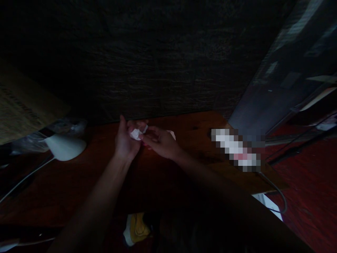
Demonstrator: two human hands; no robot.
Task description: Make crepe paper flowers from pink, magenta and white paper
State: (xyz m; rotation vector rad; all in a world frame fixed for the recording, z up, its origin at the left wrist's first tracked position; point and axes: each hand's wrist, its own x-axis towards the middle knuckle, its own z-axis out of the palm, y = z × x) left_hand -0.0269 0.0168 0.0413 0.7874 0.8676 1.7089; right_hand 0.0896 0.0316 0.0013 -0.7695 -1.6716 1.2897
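Observation:
Over a dark reddish wooden table, my left hand [126, 140] is turned palm up, thumb out to the side and fingers curled at a crumpled piece of white paper or tissue [136, 134]. My right hand [163, 142] reaches in from the right, its thumb and fingers closed at the paper's right edge. Something small and reddish [145, 143] shows below the right fingers; its kind is too dark to make out. Behind the right hand, a pale pinkish piece [172, 134] sticks out, mostly hidden.
The wooden table [195, 128] meets a dark textured wall. At left are a white cone-shaped lamp head [65, 147] with a cable, clear plastic [28, 144] and a brown cardboard box [23, 105]. A pixelated object [235, 149] with a cable lies right. A yellow-and-white shoe [137, 228] shows below.

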